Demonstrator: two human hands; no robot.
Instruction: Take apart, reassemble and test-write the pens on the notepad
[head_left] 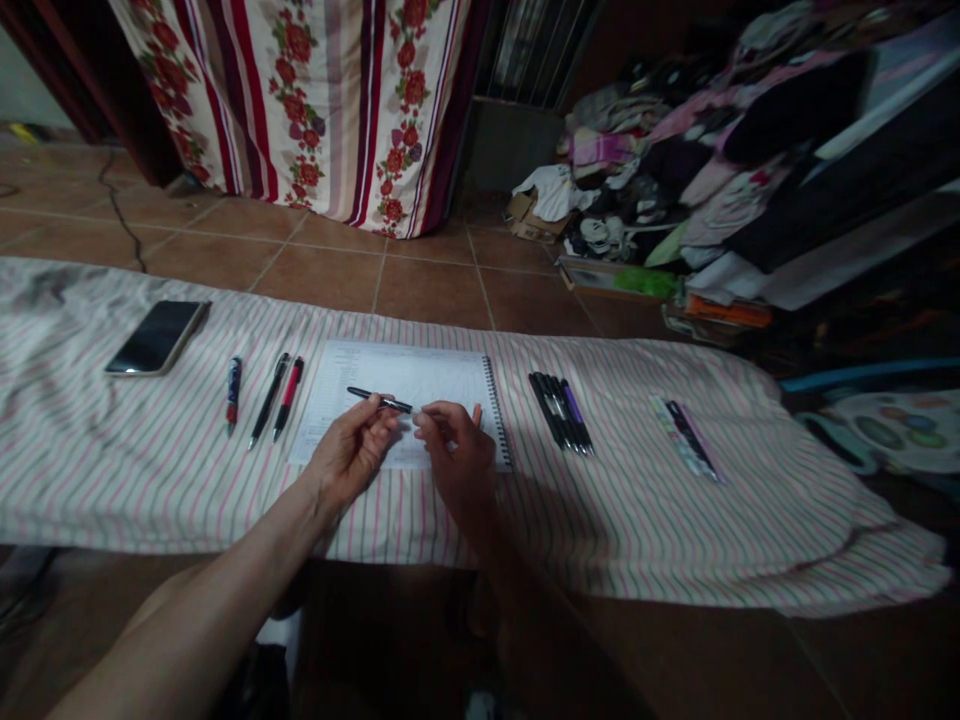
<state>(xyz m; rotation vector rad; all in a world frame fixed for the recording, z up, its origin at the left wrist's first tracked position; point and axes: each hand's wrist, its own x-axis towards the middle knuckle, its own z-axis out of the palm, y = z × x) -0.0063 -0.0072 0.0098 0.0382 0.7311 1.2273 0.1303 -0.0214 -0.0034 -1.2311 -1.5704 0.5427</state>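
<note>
Pinching a black pen [379,400] between thumb and fingertips, the left hand [351,450] holds it above a spiral notebook [405,375]; the right hand [456,450] sits just beside the pen's tip, fingers curled, its grip impossible to tell. Three pens [268,398] lie at nine o'clock from the notebook, about four dark pens [561,412] at three o'clock, and one phone [156,338] further out at nine o'clock.

Black pen [379,400] pinched in the left hand [349,450] above a spiral notebook [397,372], right hand [455,450] seemingly at its tip.
</note>
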